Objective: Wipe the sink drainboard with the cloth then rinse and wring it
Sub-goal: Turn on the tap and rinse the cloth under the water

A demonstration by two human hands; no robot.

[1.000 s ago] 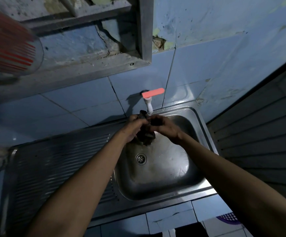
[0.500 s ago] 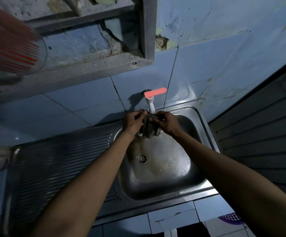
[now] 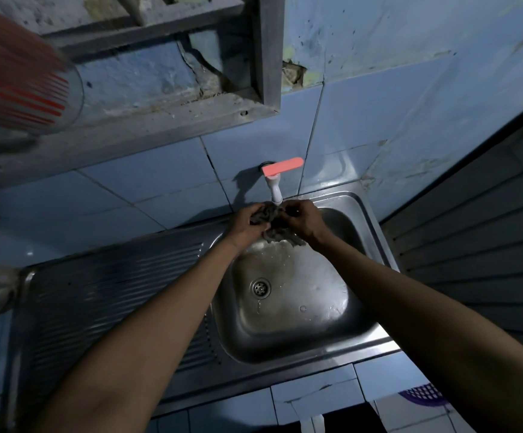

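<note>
A dark grey cloth (image 3: 274, 228) is bunched between my two hands, right under the white tap (image 3: 275, 190) with its orange-pink lever (image 3: 282, 165). My left hand (image 3: 246, 223) grips the cloth's left part and my right hand (image 3: 304, 218) grips its right part; a wet end hangs down below them over the back of the steel sink basin (image 3: 288, 339). Water glistens on the basin floor around the drain (image 3: 260, 288). The ribbed drainboard (image 3: 104, 295) lies to the left, partly hidden by my left forearm.
Blue wall tiles (image 3: 147, 195) back the sink, under a grey ledge (image 3: 160, 126) and frame. A blurred red-striped object (image 3: 19, 76) hangs at the upper left. Grey slatted panels (image 3: 478, 251) stand on the right. A purple basket (image 3: 422, 396) shows at the lower right.
Both hands have lifted the cloth from lower in the basin up to the tap's spout, and they keep working it there. More water is spread on the basin floor.
</note>
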